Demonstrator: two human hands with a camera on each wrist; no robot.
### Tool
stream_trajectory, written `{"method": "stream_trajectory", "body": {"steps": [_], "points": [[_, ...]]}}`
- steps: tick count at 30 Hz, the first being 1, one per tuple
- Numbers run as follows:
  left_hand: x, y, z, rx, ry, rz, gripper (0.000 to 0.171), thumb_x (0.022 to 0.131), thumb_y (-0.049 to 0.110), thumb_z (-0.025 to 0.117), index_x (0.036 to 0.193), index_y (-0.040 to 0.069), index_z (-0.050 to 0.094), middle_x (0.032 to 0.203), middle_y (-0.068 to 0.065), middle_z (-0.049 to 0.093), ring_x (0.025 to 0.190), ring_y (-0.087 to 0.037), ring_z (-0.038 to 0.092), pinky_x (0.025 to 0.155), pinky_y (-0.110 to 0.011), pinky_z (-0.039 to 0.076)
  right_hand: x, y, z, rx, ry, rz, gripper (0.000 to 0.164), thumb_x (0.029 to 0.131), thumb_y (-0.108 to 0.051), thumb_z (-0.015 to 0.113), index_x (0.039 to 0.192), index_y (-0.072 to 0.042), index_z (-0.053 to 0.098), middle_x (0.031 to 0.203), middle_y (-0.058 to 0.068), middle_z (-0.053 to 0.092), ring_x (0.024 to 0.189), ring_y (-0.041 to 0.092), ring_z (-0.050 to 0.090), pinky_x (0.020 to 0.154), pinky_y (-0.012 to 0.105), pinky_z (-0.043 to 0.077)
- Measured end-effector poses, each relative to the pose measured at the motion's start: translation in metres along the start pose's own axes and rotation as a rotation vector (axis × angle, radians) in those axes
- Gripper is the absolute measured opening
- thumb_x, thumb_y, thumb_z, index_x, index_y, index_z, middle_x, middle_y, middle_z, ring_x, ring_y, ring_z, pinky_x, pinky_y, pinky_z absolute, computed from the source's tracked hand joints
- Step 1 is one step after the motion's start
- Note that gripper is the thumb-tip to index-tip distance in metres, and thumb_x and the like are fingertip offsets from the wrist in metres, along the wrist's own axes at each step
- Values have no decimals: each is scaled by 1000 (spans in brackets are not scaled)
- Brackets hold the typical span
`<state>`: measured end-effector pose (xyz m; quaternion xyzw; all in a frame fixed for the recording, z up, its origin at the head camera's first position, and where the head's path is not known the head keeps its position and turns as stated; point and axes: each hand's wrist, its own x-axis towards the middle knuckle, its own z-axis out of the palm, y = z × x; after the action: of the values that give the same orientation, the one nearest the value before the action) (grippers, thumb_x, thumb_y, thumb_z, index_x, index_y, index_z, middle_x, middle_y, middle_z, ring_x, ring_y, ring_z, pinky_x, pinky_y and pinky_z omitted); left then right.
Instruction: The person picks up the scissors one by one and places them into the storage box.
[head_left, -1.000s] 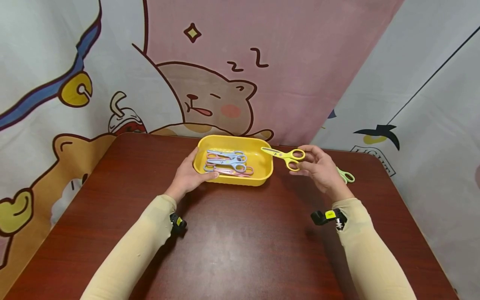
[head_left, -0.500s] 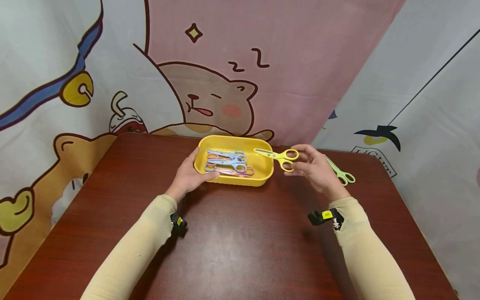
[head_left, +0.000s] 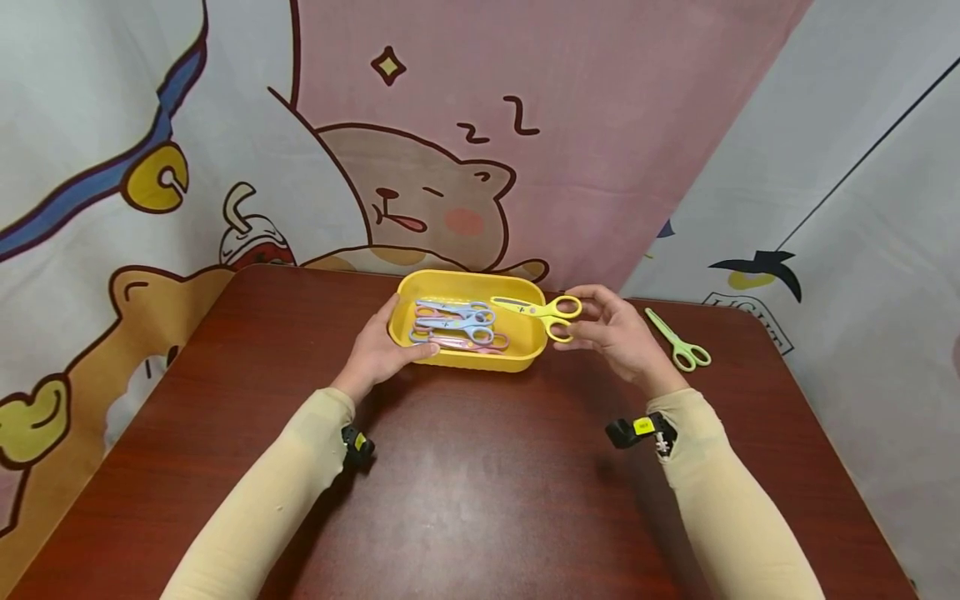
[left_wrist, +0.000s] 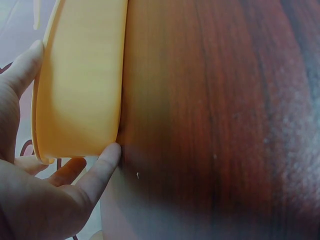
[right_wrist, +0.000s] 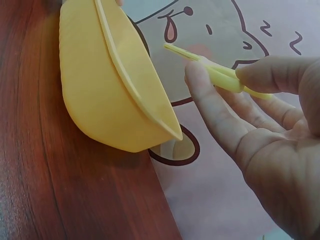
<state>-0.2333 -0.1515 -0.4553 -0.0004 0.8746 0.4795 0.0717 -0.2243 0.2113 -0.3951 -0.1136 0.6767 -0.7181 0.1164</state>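
Note:
My left hand holds the left end of a yellow plastic basin, its thumb over the front rim; in the left wrist view the fingers wrap round the end wall. Inside the basin's left part lie several blue and pink scissors, stacked with their handles to the right. My right hand pinches yellow scissors by the finger loops, the blades pointing left over the basin's right side. In the right wrist view those scissors are between thumb and fingers, above the rim level.
Light green scissors lie on the dark red-brown table to the right of my right hand. Behind the table's back edge hangs a cartoon-printed cloth. The basin stands near that back edge.
My right hand has moved left with the yellow scissors, bringing the blades further over the basin. The green scissors behind it have come fully into sight. My left hand has stayed put.

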Motion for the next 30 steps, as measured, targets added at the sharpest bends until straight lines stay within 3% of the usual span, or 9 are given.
{"method": "stream_trajectory", "body": {"steps": [15, 30], "points": [[0, 2, 0, -2, -2, 3, 122, 77, 42, 92, 168, 16, 14, 165, -19, 31, 144, -36, 38, 120, -50, 31, 8, -4, 12, 11, -31, 26, 45, 95, 18, 54, 138, 12, 39, 121, 14, 62, 94, 25, 75, 81, 45, 62], [-1, 1, -2, 5, -6, -6, 123, 77, 43, 92, 168, 17, 13, 165, -19, 30, 146, -37, 36, 121, -51, 30, 20, -7, 21, -34, -45, 79, 42, 95, 16, 56, 135, 5, 45, 118, 13, 64, 96, 26, 74, 83, 46, 61]]}}
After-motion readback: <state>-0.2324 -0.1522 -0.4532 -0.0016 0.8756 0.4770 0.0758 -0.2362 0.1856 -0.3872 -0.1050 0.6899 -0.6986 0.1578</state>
